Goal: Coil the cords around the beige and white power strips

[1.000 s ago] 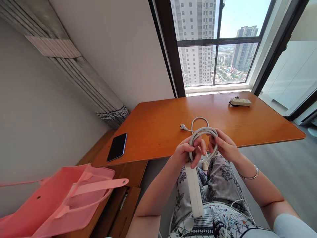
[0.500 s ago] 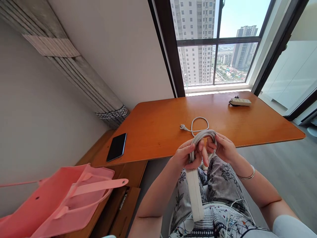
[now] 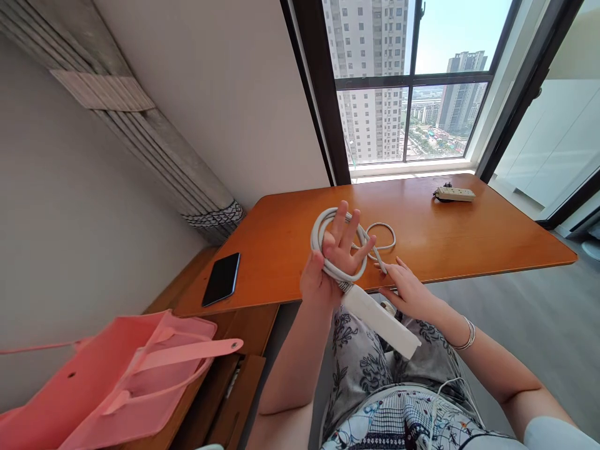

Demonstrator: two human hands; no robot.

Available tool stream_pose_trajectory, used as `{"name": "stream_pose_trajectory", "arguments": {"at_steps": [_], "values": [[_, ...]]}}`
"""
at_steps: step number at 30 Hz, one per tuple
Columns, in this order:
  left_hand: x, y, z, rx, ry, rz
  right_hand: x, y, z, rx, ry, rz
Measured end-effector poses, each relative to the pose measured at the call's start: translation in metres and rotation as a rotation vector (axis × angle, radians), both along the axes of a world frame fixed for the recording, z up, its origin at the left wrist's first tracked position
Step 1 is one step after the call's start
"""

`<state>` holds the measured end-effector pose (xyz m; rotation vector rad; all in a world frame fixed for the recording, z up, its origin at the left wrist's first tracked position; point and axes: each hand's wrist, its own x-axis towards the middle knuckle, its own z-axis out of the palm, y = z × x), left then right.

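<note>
My left hand [image 3: 338, 250] is raised over the table's near edge, fingers spread, with a coil of white cable [image 3: 323, 253] looped round its palm. The white power strip [image 3: 382, 320] hangs from the coil, slanting down over my lap. A loose loop of the same cable [image 3: 384, 234] lies on the orange wooden table [image 3: 469, 237], and its plug is hidden behind my left hand. My right hand [image 3: 409, 292] sits low at the table edge, its thumb and fingertips pinching the cable just right of the coil.
A second power strip [image 3: 454, 194] lies at the table's far right, near the window. A black phone [image 3: 222, 279] rests at the table's left corner. A pink tote bag [image 3: 107, 381] stands at lower left on a lower wooden unit [image 3: 234, 387].
My left hand has lifted up and left with its fingers now spread, the coil slipped round it. The power strip swung from hanging straight down to slanting right. My right hand let go of the coil.
</note>
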<state>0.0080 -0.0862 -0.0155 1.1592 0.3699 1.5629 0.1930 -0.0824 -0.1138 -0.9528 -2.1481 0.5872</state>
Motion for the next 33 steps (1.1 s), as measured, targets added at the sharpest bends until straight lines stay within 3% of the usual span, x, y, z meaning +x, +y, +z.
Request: {"name": "stream_pose_trajectory", "arguments": {"at_steps": [7, 10, 15, 20, 24, 27, 30, 33], "values": [[0.005, 0.004, -0.008, 0.152, -0.012, 0.223, 0.016, 0.012, 0.005, 0.227, 0.134, -0.076], [0.004, 0.004, -0.014, 0.173, 0.027, 0.211, 0.024, 0.012, 0.017, 0.353, 0.197, -0.041], [0.0, 0.011, -0.026, 0.14, 0.122, 0.078, 0.031, 0.003, 0.049, 0.481, -0.063, 0.081], [0.002, 0.013, -0.036, 0.12, 0.301, -0.083, 0.023, -0.014, 0.078, 0.482, -0.395, 0.147], [0.001, 0.01, -0.039, 0.072, 0.415, -0.303, 0.018, -0.02, 0.089, 0.477, -0.361, 0.243], [0.0, 0.01, -0.042, 0.011, 0.456, -0.35, 0.017, -0.019, 0.089, 0.442, -0.282, 0.288], [0.001, 0.01, -0.044, -0.062, 0.478, -0.416, 0.017, -0.015, 0.086, 0.428, -0.207, 0.151], [0.002, 0.01, -0.046, -0.126, 0.545, -0.616, 0.017, -0.013, 0.083, 0.446, -0.178, -0.038]]}}
